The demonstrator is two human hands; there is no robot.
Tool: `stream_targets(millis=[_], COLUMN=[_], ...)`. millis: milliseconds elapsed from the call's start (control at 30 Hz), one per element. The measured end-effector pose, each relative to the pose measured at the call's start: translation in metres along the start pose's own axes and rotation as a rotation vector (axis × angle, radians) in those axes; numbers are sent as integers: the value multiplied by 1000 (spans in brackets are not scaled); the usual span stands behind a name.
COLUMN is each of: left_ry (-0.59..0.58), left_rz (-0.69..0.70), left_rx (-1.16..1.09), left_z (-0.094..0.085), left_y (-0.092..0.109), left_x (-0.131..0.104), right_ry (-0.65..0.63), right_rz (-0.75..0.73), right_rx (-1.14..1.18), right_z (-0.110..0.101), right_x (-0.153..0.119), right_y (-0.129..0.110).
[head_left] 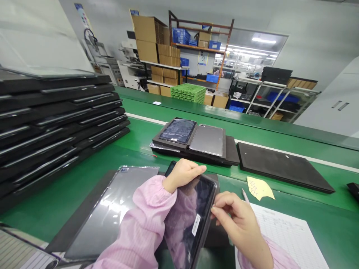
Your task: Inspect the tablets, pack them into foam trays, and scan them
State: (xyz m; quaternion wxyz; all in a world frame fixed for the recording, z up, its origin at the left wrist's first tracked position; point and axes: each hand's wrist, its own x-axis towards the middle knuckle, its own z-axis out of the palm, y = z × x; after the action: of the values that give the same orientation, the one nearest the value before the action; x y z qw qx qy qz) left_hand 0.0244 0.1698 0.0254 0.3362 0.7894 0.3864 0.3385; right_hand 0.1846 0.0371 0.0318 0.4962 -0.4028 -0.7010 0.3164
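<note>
Many black trays are stacked well to the left of the held tablet, beyond a bagged tablet lying just beside it. Ahead of the grip, two more tablets are laid on a dark tray, with a flat black pad to their right. A dark-screened tablet is gripped at its top edge by the left hand, fingers curled over it. Its right edge is pinched by the right hand, just left of a printed sheet and a yellow note.
</note>
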Motion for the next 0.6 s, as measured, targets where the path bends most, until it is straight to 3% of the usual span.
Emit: stream_targets(millis=[167,333,600], left_ry=[-29,-142,-295], left_rz=[-8,-10,149], left_rx=[46,93,575], left_z=[3,11,17], left_y=[4,17,64], left_x=[0,0,5], right_ry=[17,73,142], right_rz=[123,267,283], right_rx=[221,522,697], right_z=[2,-1,-17], right_x=[-7,-20,-51], right_y=[7,15,6])
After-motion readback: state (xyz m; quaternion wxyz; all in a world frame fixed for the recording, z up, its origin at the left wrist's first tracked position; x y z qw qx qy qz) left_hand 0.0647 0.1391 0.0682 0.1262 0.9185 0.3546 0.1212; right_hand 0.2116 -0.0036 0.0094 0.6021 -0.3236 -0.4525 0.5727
